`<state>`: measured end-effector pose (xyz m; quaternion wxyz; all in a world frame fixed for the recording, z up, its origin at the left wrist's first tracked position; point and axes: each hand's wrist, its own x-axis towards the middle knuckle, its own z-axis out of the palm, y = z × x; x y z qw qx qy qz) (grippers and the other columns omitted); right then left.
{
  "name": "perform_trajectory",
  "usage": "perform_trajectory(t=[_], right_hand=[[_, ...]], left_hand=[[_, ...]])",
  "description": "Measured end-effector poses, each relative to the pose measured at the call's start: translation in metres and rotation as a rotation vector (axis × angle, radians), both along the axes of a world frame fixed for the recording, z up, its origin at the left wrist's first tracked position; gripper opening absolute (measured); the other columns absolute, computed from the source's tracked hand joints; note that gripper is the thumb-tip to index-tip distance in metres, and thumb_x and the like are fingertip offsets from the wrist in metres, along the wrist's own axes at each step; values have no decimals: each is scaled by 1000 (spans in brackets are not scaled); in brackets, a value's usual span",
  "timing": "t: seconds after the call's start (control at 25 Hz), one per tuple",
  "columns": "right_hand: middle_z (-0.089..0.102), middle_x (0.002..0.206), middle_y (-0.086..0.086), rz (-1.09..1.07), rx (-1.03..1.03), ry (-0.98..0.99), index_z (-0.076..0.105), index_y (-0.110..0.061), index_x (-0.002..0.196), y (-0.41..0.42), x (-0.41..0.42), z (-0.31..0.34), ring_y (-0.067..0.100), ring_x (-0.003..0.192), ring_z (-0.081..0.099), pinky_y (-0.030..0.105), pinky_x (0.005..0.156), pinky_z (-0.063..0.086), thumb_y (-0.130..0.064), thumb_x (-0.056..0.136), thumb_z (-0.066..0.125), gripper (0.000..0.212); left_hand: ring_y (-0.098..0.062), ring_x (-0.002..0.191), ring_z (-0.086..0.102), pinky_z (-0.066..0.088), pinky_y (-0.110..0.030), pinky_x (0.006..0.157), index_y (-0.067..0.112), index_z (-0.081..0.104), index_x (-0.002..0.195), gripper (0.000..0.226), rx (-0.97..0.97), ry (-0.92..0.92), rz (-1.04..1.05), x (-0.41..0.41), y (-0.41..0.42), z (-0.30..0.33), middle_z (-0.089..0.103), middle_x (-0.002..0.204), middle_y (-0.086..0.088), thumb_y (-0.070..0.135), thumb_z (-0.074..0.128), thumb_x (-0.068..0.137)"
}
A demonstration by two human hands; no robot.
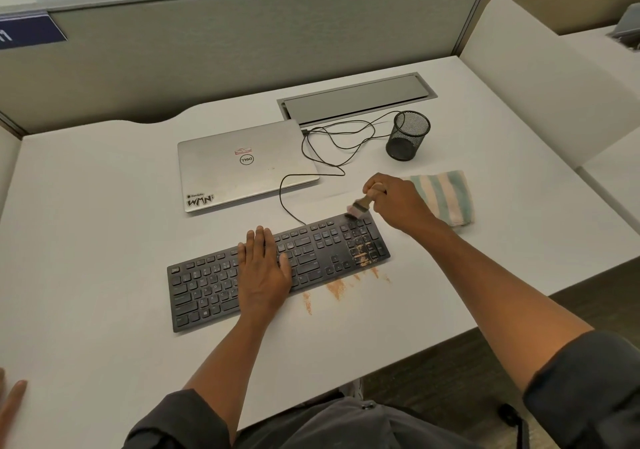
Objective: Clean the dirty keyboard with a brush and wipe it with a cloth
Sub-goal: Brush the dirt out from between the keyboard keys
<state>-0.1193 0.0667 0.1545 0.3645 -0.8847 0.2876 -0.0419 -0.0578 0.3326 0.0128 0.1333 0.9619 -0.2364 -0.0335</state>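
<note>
Head view, items listed near to far. Desk: white, carrying everything below. Orange-brown dust: streaked on the desk just at the near edge of the keyboard, at 5 o'clock from its middle; more dust lies on the number-pad keys. Keyboard: black, wired, lying at a slant at the centre of the desk. Left hand: flat on the middle keys, fingers straight and slightly spread, pressing down. Right hand: fingers curled round the handle of the brush, whose bristles touch the far right corner of the keyboard, at 2 o'clock. Cloth: striped, folded, on the desk just behind the right hand. Laptop: silver, lid closed, at 12 o'clock from the keyboard. Cable: black, looped between laptop and mesh cup, which stands upright at 1 o'clock.
</note>
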Motion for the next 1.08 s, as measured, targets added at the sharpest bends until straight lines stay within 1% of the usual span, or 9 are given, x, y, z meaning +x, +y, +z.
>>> perform_trajectory(t=[0.16,0.24,0.36,0.44,0.56,0.64,0.72,0.92,1.08], right_hand=[[69,109,6,192,-191,198,69,-3,107,2,-2,0,24,100,63,25,78,44,-4,92,55,21],[70,111,6,223,-244,232,69,-3,107,-3,-2,4,24,99,64,30,85,51,-2,90,57,21],[66,83,8,162,-113,99,64,1,93,-1,-4,6,19,75,63,25,68,57,6,89,58,8],[64,79,5,207,-86,103,64,-7,87,5,-6,4,13,72,65,21,63,58,6,88,62,13],[65,78,0,344,-145,199,65,-19,85,4,-13,1,5,68,60,7,49,39,5,90,58,26],[67,79,2,365,-156,217,67,-18,87,-4,-14,3,-2,66,56,4,48,35,6,89,59,26],[70,83,1,348,-226,186,70,-19,90,-9,-14,5,-4,66,54,11,52,35,4,88,59,26],[71,85,-2,402,-147,195,69,-26,85,7,-23,-5,13,79,62,22,63,42,-4,92,58,25],[64,72,-11,318,-101,121,71,-17,86,-3,-33,0,-3,65,57,11,58,38,-3,93,59,19]], left_hand=[[-25,157,4,-7,-38,126,6,13,161,74,-9,0,5,0,-1,-1,13,169,-12,44,11,97],[-25,157,4,-6,-39,126,6,14,161,74,-10,-2,5,0,0,-1,13,168,-12,44,11,97],[-25,157,4,-5,-39,127,6,14,161,74,-7,-1,6,0,0,-1,13,168,-12,44,12,97],[-26,156,5,-3,-40,127,6,15,160,74,-14,2,5,0,0,-1,14,168,-12,44,13,98],[-26,156,5,-3,-40,127,6,15,160,74,-9,1,3,0,-1,0,14,168,-12,44,13,98],[-26,156,6,-4,-40,127,6,15,160,74,-14,-1,8,0,0,0,15,168,-12,44,13,97],[-26,156,7,-4,-40,127,6,16,160,74,-10,2,8,1,0,-1,15,168,-12,44,12,97],[-27,156,9,0,-42,127,5,18,160,74,-12,-4,5,1,0,0,18,167,-13,44,13,97],[-27,156,9,-3,-40,127,5,17,160,75,-18,-4,5,0,0,0,17,167,-13,44,12,96]])
